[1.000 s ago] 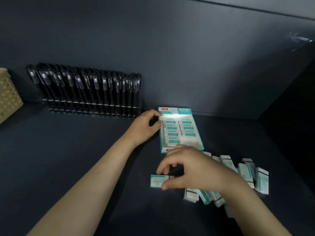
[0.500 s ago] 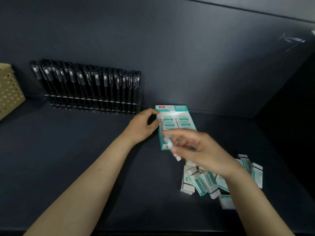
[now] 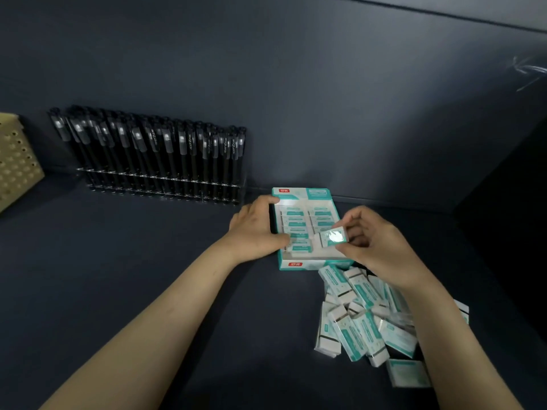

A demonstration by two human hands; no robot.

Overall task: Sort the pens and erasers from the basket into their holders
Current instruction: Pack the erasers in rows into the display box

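Right hand [image 3: 381,247] grip: thumb and fingertips pinching one wrapped eraser [image 3: 333,236], teal and white, tilted, held just over the near-right part of the eraser box [image 3: 305,264]. I can't tell if it's touching the row beneath. The box is an open teal display carton on the tabletop [image 3: 118,261], with two columns of erasers already lying flat inside. Left hand [image 3: 254,229] grip: clamped on the box's left wall, forefinger hooked at the far corner, thumb over the near part of the rim. Loose erasers [image 3: 361,321] sit in a messy overlapping pile just in front of the box, partly under the right forearm. Further left, against the back wall, black pens [image 3: 165,155] stand capped and upright in a clear rack [image 3: 159,180], packed in rows. A beige perforated basket [image 3: 17,161] is at the far left edge, well apart from the box.
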